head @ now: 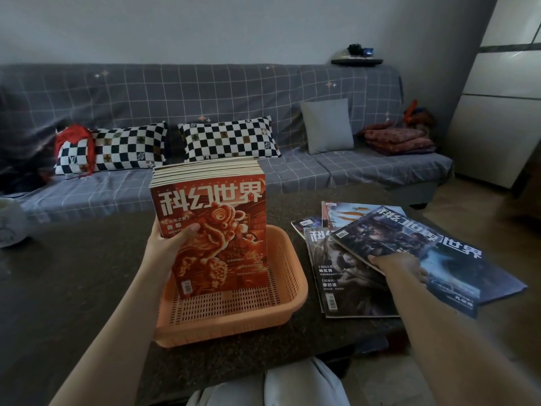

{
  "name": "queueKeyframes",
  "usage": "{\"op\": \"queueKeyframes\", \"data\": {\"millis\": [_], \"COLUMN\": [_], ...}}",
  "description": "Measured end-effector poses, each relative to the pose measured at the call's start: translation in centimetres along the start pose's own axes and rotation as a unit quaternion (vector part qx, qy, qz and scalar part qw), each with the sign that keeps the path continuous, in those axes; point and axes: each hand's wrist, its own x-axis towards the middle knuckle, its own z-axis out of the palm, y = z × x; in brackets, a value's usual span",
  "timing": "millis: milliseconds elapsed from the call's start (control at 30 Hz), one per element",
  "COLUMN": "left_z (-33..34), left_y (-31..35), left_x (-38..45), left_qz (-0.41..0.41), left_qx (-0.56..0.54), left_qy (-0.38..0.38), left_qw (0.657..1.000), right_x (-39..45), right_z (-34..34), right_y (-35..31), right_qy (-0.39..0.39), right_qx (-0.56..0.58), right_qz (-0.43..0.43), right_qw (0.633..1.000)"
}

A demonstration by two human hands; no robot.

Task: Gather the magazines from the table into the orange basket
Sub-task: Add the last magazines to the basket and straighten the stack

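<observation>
An orange slotted basket (281, 300) sits on the dark table in front of me. A thick stack of magazines (216, 218) stands upright inside it, red cover facing me. My left hand (169, 244) grips the stack's left edge, thumb on the cover. To the right, several loose magazines lie fanned on the table. My right hand (398, 263) holds the near edge of the top dark-covered magazine (389, 235), which is tilted up off the pile. Under it lie a dark magazine (345, 282) and a blue one (468, 271).
The dark stone table (73, 282) runs left to a white ceramic jar (10, 222) at its edge. Behind it stands a grey checked sofa (336, 168) with checkered cushions. My knees (292, 385) are at the table's near edge.
</observation>
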Motion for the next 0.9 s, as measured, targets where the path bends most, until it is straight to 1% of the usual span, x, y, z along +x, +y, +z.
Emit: {"op": "queueKeyframes", "data": {"millis": [100,167,233,300,333,400,467,533,567,600,633,700,767,800,833,900], "left_z": [0.0,0.0,0.0,0.0,0.0,0.0,0.1,0.1,0.2,0.2,0.3,0.3,0.3,0.3,0.3,0.3], "left_y": [0.0,0.2,0.2,0.2,0.2,0.2,0.2,0.3,0.3,0.4,0.5,0.5,0.5,0.4,0.4,0.3], "left_x": [0.0,-0.1,-0.2,-0.2,-0.2,-0.2,-0.2,-0.3,-0.3,-0.4,-0.5,-0.5,-0.6,-0.6,-0.5,-0.4], "left_qz": [0.002,0.002,0.001,-0.001,-0.002,-0.005,-0.005,-0.002,0.001,0.005,0.010,0.013,0.010,0.009,0.009,0.008], "left_qx": [0.003,0.005,0.010,0.009,0.009,0.007,0.007,0.006,0.007,0.009,0.009,0.005,0.001,0.001,0.001,0.001], "left_qy": [0.001,-0.001,-0.001,0.003,0.003,0.004,0.003,-0.002,-0.006,-0.011,-0.014,-0.017,-0.018,-0.017,-0.015,-0.013], "left_qw": [1.000,1.000,1.000,1.000,1.000,1.000,1.000,1.000,1.000,1.000,1.000,1.000,1.000,1.000,1.000,1.000], "right_x": [0.3,0.0,-0.7,-1.8,-2.6,-4.0,-5.0,-5.8,-6.1,-6.2,-6.3,-6.3,-6.3,-6.3,-6.4,-6.9], "right_z": [-0.2,-0.2,-0.1,-0.1,-0.2,-0.3,-0.2,0.1,0.3,0.4,0.6,0.6,0.6,0.6,0.5,0.3], "right_y": [0.2,0.3,0.6,0.9,1.1,1.7,3.0,4.6,5.2,5.6,5.8,5.6,5.2,5.0,4.7,4.3], "right_qy": [-0.008,-0.025,-0.025,-0.022,-0.034,-0.079,-0.148,-0.234,-0.263,-0.273,-0.269,-0.244,-0.198,-0.175,-0.160,-0.153], "right_qx": [0.033,0.085,0.163,0.255,0.297,0.359,0.382,0.403,0.425,0.446,0.459,0.452,0.444,0.453,0.469,0.517], "right_qz": [0.004,-0.006,-0.025,-0.042,-0.050,-0.059,-0.053,-0.026,-0.010,0.005,0.017,0.010,-0.037,-0.060,-0.078,-0.093], "right_qw": [0.999,0.996,0.986,0.966,0.953,0.928,0.911,0.884,0.866,0.852,0.846,0.858,0.873,0.872,0.865,0.837]}}
